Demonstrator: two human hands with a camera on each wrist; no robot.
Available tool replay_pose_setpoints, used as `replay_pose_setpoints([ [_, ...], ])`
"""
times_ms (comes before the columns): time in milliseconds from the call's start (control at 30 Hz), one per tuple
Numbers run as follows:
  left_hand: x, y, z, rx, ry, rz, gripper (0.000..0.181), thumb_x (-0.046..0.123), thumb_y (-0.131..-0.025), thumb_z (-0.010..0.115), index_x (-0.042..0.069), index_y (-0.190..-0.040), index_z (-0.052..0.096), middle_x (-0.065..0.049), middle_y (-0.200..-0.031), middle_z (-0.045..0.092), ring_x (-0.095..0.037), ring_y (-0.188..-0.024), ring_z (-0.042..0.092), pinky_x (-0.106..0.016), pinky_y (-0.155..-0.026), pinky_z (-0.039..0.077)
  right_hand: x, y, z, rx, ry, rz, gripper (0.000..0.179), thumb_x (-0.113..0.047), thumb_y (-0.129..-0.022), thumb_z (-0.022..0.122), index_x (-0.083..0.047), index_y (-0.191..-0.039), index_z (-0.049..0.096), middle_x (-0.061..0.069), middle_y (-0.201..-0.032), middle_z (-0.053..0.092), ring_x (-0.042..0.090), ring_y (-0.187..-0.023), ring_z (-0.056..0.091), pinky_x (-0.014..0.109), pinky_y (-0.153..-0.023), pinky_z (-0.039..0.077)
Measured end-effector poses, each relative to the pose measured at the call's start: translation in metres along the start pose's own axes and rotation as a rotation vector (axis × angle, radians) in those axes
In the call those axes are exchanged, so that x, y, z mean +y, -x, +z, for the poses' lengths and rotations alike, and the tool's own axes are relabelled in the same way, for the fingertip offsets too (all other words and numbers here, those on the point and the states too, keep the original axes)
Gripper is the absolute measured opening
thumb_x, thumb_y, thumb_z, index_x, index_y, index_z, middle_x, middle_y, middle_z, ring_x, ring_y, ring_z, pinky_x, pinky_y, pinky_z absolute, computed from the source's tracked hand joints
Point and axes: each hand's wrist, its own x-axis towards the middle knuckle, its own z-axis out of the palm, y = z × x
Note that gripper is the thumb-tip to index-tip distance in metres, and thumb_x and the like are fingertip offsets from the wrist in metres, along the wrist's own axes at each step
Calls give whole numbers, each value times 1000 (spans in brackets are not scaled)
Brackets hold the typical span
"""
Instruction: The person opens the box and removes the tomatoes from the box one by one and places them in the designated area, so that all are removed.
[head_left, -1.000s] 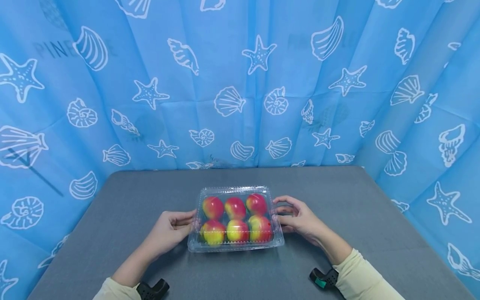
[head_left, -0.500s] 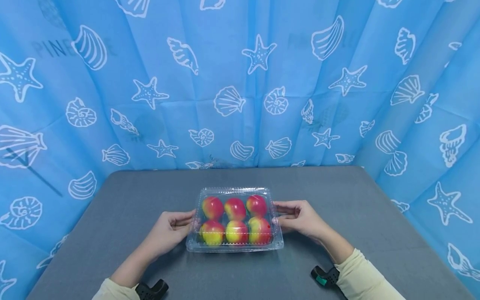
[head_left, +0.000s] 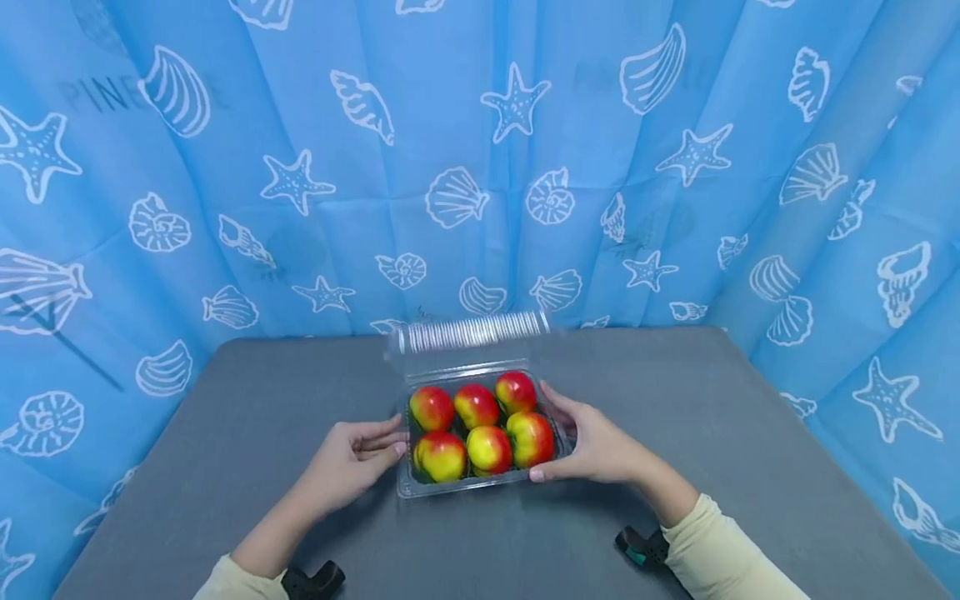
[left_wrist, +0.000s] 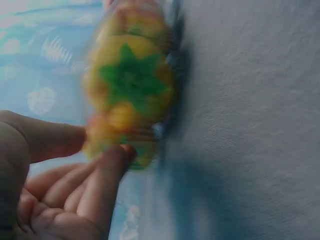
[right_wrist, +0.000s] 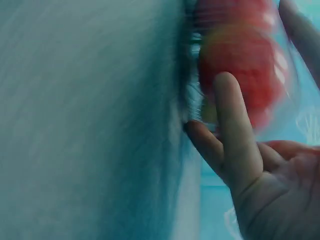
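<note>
A clear plastic clamshell box (head_left: 480,484) stands on the grey table in the head view, its lid (head_left: 472,333) swung up at the back. Several red-and-yellow apple-like fruits (head_left: 487,450) sit inside in two rows. My left hand (head_left: 352,462) pinches the box's left side between thumb and fingers. Spread along the right side, my right hand (head_left: 592,442) grips the box, thumb at the front corner and a finger further back. A green star-shaped mark (left_wrist: 132,77) shows on a fruit in the blurred left wrist view. Red fruit (right_wrist: 245,70) is beside the right fingers (right_wrist: 232,120).
The grey cloth-covered table (head_left: 480,550) ends at a blue curtain (head_left: 465,133) printed with white shells and starfish. Black devices are strapped at the left wrist (head_left: 315,581) and the right wrist (head_left: 641,546).
The box's lid, closed over the fruits before, now stands raised at the back. The box has turned and shifted slightly right. My right thumb has moved to its front right corner.
</note>
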Motion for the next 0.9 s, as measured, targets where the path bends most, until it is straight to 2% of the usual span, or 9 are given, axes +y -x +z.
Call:
replay_pose_setpoints([
  [33,2,0,1,3,-1,3,56,19,-103,72,-7,-149,55,-23,-142,67,-31,-126,71,-32,-96,61,-1,0,0,1,4,9,109,-35,-86,90,-10,-170,24,20,-169,41,41,-144,56,48,-112,53],
  [133,5,-1,3,41,-16,4,54,16,-102,72,-7,-148,56,-22,-140,68,-30,-126,71,-30,-96,61,-2,1,-4,-10,-85,33,103,-25,-88,89,-11,-169,27,23,-166,44,44,-135,64,45,-103,60],
  [233,5,-1,3,34,-21,1,53,15,-102,72,-8,-147,57,-23,-139,69,-29,-125,72,-30,-96,61,-2,2,-6,-34,-103,39,103,-23,-89,88,-10,-170,25,25,-166,42,43,-132,66,42,-100,62],
  [400,3,-2,3,19,-52,13,54,19,-100,75,-8,-145,60,-22,-135,72,-28,-121,74,-30,-94,62,-4,6,-8,-56,-70,40,104,-26,-89,88,-8,-169,24,26,-166,41,41,-129,68,42,-98,63],
  [600,3,0,-2,-22,-76,24,53,20,-100,76,-8,-143,61,-23,-136,71,-31,-121,74,-31,-92,63,-12,11,-15,-87,1,58,103,-29,-87,89,-7,-168,29,25,-163,47,30,-117,74,36,-94,64],
  [767,6,3,-5,-49,-87,29,54,21,-99,77,-8,-142,62,-22,-130,74,-32,-119,75,-31,-90,64,-18,15,-23,-124,-4,28,97,-24,-88,89,-1,-165,34,28,-157,53,29,-112,76,37,-93,65],
  [900,7,4,-5,-55,-101,46,53,22,-98,78,-8,-140,64,-22,-129,75,-35,-119,75,-31,-90,64,-19,16,-25,-120,16,18,90,-25,-89,87,1,-161,40,29,-152,58,28,-109,78,33,-91,65],
])
